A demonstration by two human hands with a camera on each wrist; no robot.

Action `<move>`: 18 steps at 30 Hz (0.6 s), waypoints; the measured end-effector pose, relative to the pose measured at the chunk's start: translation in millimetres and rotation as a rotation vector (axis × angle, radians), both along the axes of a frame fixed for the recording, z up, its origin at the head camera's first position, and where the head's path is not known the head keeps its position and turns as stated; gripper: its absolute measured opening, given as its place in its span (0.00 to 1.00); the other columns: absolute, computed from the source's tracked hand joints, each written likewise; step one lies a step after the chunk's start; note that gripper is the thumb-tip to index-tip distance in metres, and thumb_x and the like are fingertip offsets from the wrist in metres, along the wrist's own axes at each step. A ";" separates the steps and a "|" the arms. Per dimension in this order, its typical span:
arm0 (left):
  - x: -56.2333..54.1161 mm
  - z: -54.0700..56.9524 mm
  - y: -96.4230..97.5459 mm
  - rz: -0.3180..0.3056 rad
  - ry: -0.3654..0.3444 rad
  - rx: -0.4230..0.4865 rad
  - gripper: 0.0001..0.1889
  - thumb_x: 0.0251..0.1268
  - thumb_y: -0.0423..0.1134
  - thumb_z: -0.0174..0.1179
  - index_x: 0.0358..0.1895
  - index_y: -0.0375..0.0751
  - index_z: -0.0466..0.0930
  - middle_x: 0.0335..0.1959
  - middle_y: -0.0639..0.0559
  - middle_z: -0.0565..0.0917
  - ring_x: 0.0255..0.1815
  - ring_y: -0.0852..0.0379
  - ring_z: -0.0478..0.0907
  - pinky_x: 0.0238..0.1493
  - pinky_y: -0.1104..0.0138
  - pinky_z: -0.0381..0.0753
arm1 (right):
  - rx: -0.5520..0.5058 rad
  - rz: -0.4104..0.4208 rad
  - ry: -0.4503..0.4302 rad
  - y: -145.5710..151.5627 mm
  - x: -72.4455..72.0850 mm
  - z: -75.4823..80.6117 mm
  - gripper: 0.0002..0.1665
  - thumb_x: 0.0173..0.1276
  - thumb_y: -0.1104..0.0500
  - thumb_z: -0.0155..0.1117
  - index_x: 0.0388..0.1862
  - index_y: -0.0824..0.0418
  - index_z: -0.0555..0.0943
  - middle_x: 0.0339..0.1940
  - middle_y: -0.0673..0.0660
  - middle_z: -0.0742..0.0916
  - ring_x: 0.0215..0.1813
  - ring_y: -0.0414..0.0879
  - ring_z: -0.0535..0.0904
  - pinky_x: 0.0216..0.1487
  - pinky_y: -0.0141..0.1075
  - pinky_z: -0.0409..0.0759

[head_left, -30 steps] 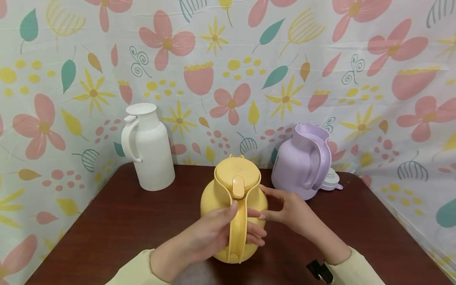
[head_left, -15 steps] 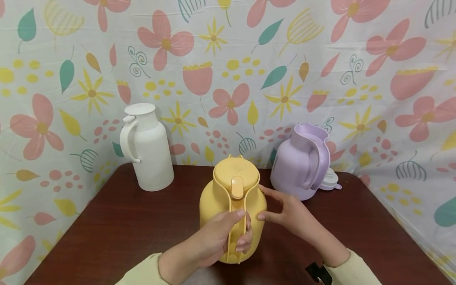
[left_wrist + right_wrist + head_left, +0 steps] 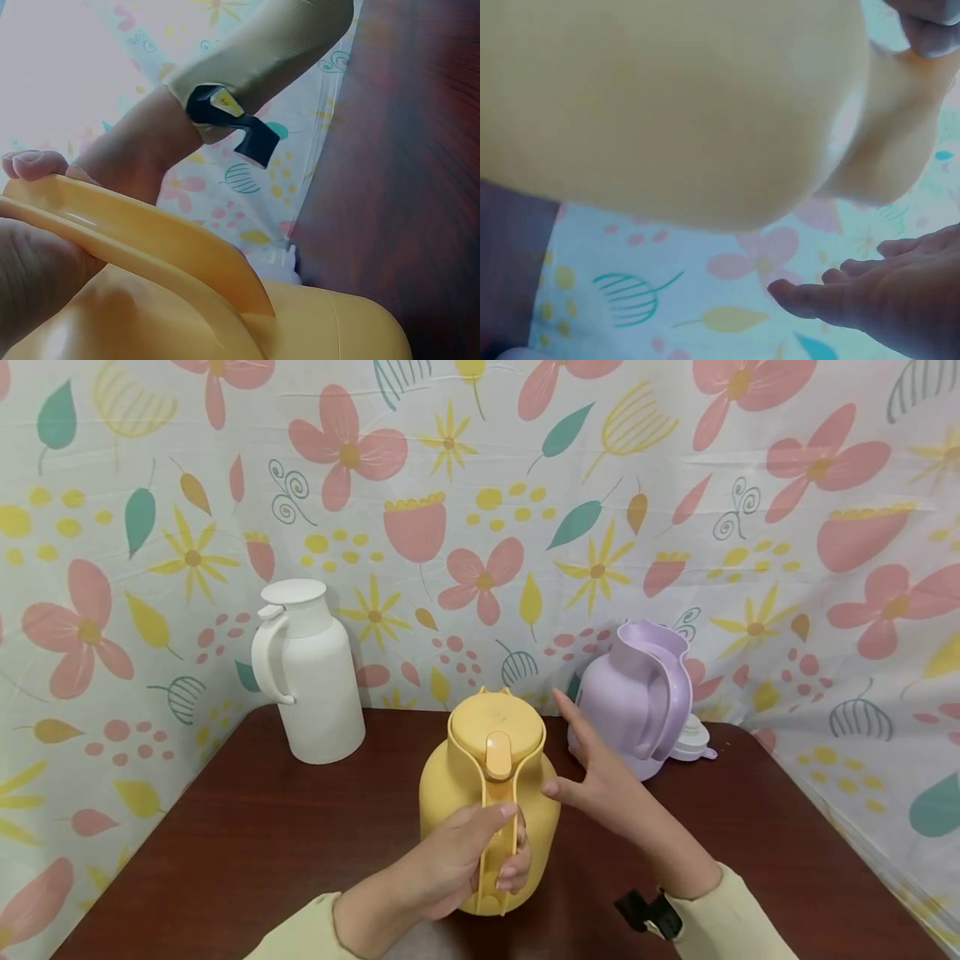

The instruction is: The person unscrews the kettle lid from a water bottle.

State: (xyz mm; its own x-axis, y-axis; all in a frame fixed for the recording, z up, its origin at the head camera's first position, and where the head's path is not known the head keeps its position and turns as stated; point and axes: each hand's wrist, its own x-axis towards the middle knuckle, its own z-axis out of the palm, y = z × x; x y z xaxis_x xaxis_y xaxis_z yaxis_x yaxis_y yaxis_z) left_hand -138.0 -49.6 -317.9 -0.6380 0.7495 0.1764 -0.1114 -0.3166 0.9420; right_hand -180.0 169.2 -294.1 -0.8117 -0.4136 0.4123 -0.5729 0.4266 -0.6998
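Observation:
A yellow thermos jug (image 3: 442, 793) stands on the table near its front, its round lid (image 3: 498, 724) on and its handle facing me. My left hand (image 3: 457, 860) grips the handle, with the thumb along its top and the fingers wrapped round it. In the left wrist view the handle (image 3: 172, 247) passes between thumb and fingers. To the jug's right is my right hand (image 3: 600, 777), thumb and fingers spread and holding nothing. The right wrist view shows a gap between this hand (image 3: 877, 292) and the jug's body (image 3: 690, 112).
At the back left a white thermos jug (image 3: 322, 693) stands with its lid on. A lilac jug (image 3: 615, 702), its top uncovered, stands at the back right, with a white and lilac lid (image 3: 692, 742) behind it. A flower-patterned cloth (image 3: 480, 460) hangs behind the dark wooden table (image 3: 262, 843).
My left fingers have closed round the handle of the yellow jug. The right hand has come away from the jug's side, its fingers now straighter and pointing up. The jug stays in place.

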 end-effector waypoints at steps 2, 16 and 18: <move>0.1 0.2 -0.1 0.006 -0.001 -0.008 0.16 0.82 0.46 0.39 0.33 0.45 0.67 0.19 0.61 0.69 0.22 0.65 0.66 0.34 0.73 0.70 | 0.012 -0.003 0.012 -6.0 0.7 5.7 0.71 0.59 0.18 0.58 0.85 0.59 0.46 0.85 0.67 0.54 0.83 0.71 0.51 0.72 0.74 0.61; -1.3 2.5 -0.2 0.008 -0.013 -0.065 0.18 0.82 0.48 0.37 0.32 0.44 0.67 0.18 0.61 0.70 0.22 0.64 0.67 0.35 0.72 0.72 | 0.102 -0.050 -0.035 -32.1 0.4 27.8 0.71 0.54 0.26 0.73 0.84 0.61 0.53 0.82 0.62 0.66 0.83 0.65 0.57 0.78 0.67 0.57; -1.4 2.7 -0.2 0.009 -0.016 -0.071 0.18 0.82 0.48 0.36 0.32 0.45 0.67 0.18 0.61 0.69 0.21 0.64 0.67 0.34 0.72 0.71 | 0.109 -0.071 -0.014 -36.3 0.8 28.9 0.70 0.55 0.28 0.74 0.83 0.63 0.54 0.81 0.63 0.67 0.82 0.65 0.58 0.78 0.66 0.58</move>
State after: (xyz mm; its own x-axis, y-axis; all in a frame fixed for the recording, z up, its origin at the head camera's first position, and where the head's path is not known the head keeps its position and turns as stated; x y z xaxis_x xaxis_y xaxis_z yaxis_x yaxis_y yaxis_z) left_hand -139.4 -49.9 -315.2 -0.6469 0.7542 0.1127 -0.1246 -0.2504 0.9601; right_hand -179.2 133.0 -265.2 -0.8459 -0.3966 0.3566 -0.5291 0.5399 -0.6547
